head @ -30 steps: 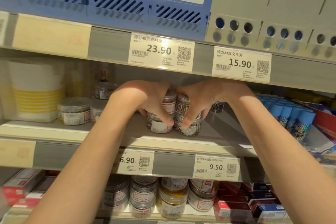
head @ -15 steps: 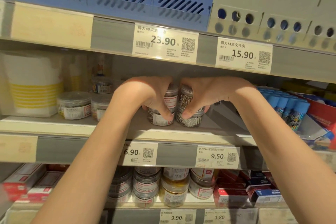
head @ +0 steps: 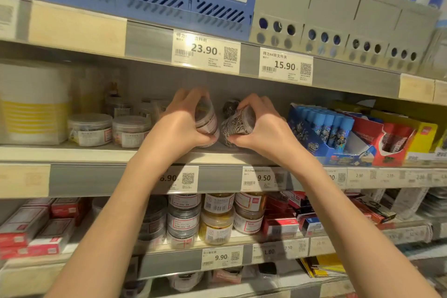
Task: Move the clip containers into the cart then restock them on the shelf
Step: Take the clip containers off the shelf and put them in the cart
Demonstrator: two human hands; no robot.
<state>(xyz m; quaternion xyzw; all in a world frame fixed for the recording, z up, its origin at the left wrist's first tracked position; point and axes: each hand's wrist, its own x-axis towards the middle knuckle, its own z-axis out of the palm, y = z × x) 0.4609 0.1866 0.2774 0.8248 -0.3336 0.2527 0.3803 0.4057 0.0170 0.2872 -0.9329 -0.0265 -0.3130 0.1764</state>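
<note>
The left hand [head: 180, 126] is gripping a tilted clip jar [head: 207, 121] above the middle shelf [head: 72, 153]; just beside it, the right hand [head: 262, 132] is gripping a second jar [head: 238, 124] of silver clips, also tilted.

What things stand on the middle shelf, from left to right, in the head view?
White and yellow tub → two flat clear tubs → left hand with its container → right hand with its clip container → blue glue sticks → red and yellow box.
</note>
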